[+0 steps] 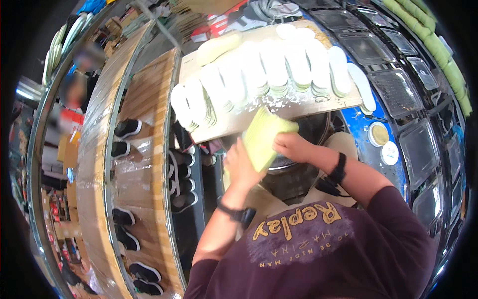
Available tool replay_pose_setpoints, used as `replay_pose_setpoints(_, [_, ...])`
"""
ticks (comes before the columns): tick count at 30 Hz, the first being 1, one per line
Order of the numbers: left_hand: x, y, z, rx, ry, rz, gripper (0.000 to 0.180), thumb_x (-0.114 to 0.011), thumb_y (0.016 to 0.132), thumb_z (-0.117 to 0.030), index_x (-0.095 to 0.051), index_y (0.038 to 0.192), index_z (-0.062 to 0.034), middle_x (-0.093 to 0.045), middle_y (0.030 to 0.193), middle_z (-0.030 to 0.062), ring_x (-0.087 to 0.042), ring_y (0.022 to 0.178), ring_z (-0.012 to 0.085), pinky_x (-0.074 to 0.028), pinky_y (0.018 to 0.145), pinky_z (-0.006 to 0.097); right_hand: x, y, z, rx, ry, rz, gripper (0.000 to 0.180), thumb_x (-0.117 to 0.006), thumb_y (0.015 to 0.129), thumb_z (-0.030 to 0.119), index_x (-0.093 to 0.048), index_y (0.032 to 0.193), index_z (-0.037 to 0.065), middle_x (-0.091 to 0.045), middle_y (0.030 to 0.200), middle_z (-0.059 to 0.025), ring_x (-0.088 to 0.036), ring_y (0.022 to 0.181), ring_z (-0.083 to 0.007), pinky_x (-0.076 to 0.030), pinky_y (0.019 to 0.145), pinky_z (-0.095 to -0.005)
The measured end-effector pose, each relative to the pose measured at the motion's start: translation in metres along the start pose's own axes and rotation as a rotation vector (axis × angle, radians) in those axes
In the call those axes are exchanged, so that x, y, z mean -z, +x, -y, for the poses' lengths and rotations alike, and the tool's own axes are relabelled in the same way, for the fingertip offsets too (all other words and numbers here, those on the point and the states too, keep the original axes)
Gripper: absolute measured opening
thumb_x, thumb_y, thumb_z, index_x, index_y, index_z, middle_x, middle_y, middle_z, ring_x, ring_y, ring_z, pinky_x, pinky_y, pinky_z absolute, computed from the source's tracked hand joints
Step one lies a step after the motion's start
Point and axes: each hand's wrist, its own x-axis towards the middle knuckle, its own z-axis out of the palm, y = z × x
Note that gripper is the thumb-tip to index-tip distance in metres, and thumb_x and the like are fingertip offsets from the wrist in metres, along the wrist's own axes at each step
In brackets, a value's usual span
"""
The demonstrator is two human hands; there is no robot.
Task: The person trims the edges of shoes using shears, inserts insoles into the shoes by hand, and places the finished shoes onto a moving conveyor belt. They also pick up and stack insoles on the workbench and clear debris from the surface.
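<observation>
Both hands clasp a thick stack of pale yellow-green foam shoe insoles (262, 137), held over a dark round machine opening (298, 164) just below a wooden board (298, 107) loaded with rows of white insole stacks (259, 74). The left hand (240, 167) presses its fingers against the stack's lower-left side; the right hand (291, 146) is closed over its right edge, so the bundle is squeezed between them. The stack's long axis runs diagonally, its upper end pointing up and slightly left toward the board. To handle it well, I judge even pressure from both sides keeps the edges flush and stops single insoles from sliding out
</observation>
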Motion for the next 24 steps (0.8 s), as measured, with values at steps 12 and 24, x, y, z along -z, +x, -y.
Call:
replay_pose_setpoints(12, [0.074,-0.037,0.026,-0.354,-0.124,0.247,0.118,-0.086,0.049,-0.03,-0.024,0.144,0.0023,-0.037,0.131,0.0232,-0.036,0.12,0.0408,-0.023,0.106,0.05,0.212,-0.121,-0.039,-0.144,-0.856,-0.295,0.008,-0.072,0.074,0.013,-0.068,0.073,0.007,-0.067,0.077,-0.0122,-0.065,0.07,-0.0276,-0.049,0.063,-0.0373])
replay_pose_setpoints(24, [0.065,-0.016,-0.007,-0.404,-0.096,0.335,0.113,-0.086,0.05,-0.029,-0.028,0.143,-0.0017,-0.037,0.134,0.0203,-0.034,0.127,0.0382,-0.019,0.109,0.056,0.292,0.04,-0.105,-0.334,-0.864,-0.89,0.039,-0.066,0.077,0.009,-0.06,0.115,0.001,-0.066,0.096,-0.0223,-0.063,0.096,-0.0368,-0.05,0.083,-0.0447])
